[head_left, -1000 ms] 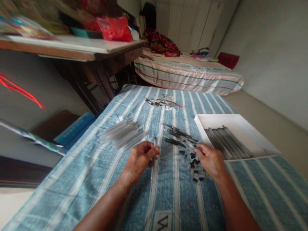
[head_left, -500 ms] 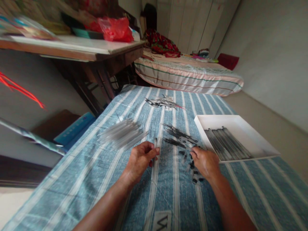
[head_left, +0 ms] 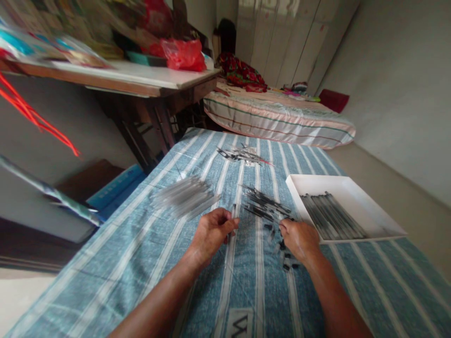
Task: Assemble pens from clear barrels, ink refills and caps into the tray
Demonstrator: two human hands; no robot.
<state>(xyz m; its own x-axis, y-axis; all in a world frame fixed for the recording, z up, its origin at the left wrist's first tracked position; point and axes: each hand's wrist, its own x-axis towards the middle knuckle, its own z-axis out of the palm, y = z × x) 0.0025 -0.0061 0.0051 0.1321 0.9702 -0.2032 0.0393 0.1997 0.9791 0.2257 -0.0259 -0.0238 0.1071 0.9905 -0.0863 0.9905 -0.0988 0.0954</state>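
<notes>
Slim clear plastic pen sits pinched in the left hand; the right hand, grasp unclear, seemingly selects black pieces beside the shallow white box, next needing precision.

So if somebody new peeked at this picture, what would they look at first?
Probably the bright red plastic bag on the desk at the upper left. Next, over the blue striped cloth, the left hand pinching a slim tube and the right hand beside small dark pieces. Then the white box at the right, with dark sticks lined up inside.
</notes>
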